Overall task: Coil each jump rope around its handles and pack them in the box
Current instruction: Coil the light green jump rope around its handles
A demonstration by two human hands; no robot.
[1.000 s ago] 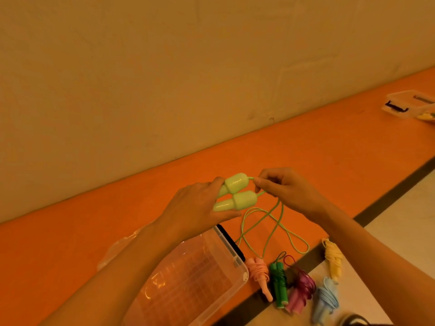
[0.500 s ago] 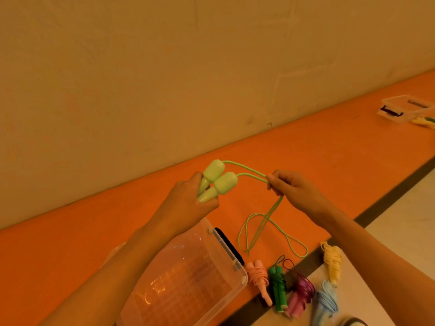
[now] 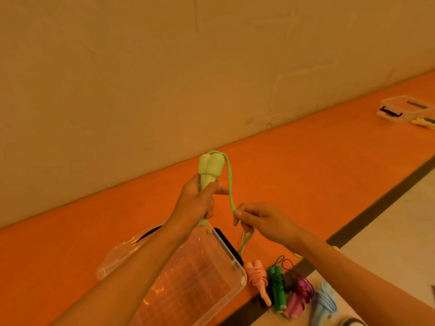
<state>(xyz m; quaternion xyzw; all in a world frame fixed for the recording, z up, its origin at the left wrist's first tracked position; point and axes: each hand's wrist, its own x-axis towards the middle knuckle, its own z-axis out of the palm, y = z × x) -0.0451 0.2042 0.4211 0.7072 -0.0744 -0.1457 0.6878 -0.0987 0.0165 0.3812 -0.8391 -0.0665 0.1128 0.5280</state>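
Head view: the left hand [image 3: 195, 203] is curled round the two light green handles [image 3: 210, 168] of a jump rope and holds them side by side, upright, with their thick ends on top, above the orange surface [image 3: 317, 175] and near the wall [image 3: 164, 67]. The thin end of one handle sticks out below the fist. The green cord [image 3: 229, 180] leaves the tops of the handles, arches over and runs down the right side to the right hand [image 3: 263, 220]. That hand pinches the cord between thumb and curled fingers, just beside the left hand and lower. Below the pinch the rest of the cord hangs in slack loops toward the surface.

Under the left forearm a clear plastic box [image 3: 193, 278] sits open on the orange surface, with a black latch [image 3: 227, 243] on its far side. A clear lid [image 3: 113, 260] lies just beside it. To the right of the box, four coiled ropes lie in a row: a pink rope [image 3: 257, 278], a dark green rope [image 3: 277, 288], a purple rope [image 3: 299, 295] and a light blue rope [image 3: 326, 304]. Far along the surface stands a second clear box [image 3: 404, 109].
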